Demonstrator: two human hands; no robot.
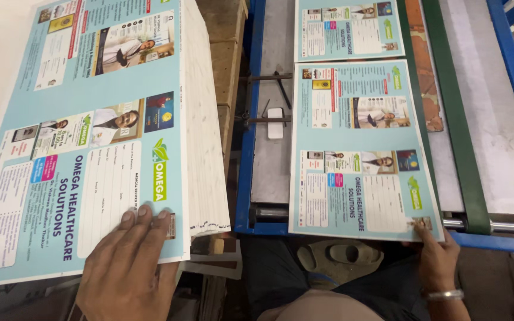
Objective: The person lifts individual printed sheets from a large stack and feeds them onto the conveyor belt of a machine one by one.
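Left hand (127, 261), at 7 o'clock: fingers flat and spread on the near corner of the top sheet (84, 137) of a tall stack (204, 137), pressing, not gripping. Right hand (441, 261), at 5 o'clock, bangle on the wrist: fingertips pinch the near right corner of one printed sheet (361, 148) laid on the blue-framed feed table (246, 137). Progress, judged: one sheet sits on the table, another sheet (349, 27) lies ahead at 1 o'clock; most of the stack remains. Sheets: pale blue rectangles with small photographs, white form panels, green leaf emblems. Green belt (456, 119) at 2 o'clock.
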